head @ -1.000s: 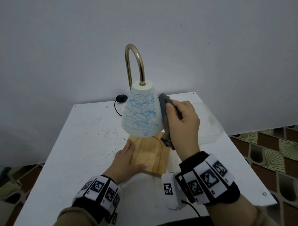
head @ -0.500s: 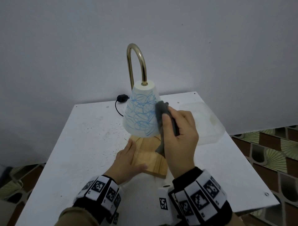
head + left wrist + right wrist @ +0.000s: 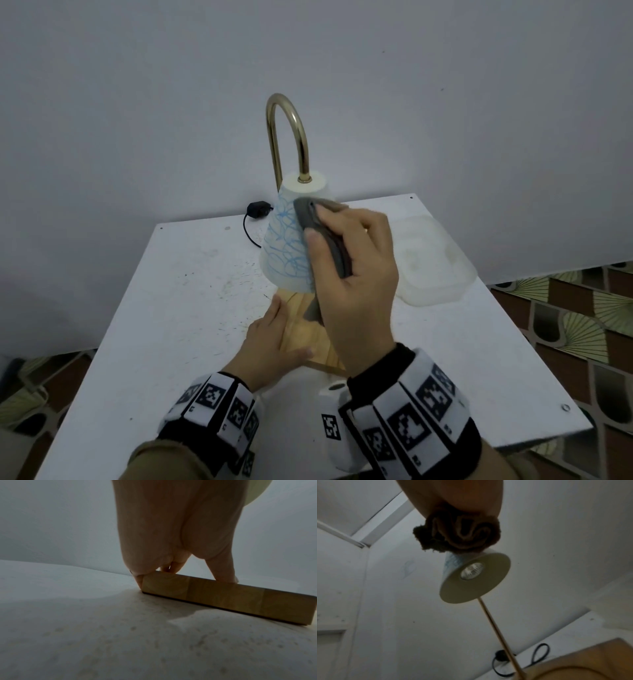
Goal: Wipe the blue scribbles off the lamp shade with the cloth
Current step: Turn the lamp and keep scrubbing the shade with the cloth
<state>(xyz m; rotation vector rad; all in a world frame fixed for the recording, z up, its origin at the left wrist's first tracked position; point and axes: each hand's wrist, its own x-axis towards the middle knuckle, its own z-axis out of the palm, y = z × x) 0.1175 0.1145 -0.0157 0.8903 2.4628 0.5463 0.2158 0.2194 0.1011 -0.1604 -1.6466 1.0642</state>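
Head view has your right hand at frame centre, fingers curled round the grey cloth, pressing it on the upper right of the lamp shade; blue scribbles cover its left side. Your left hand lies flat, fingers straight, on the wooden base below.

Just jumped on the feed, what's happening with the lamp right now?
A person is cleaning a small table lamp. The right hand grips a bunched grey cloth and presses it against the upper right side of the white lamp shade. Blue scribbles still cover the part of the shade facing the camera, so wiping has barely started. The left hand rests on the near left corner of the wooden base, steadying the lamp on the white table.
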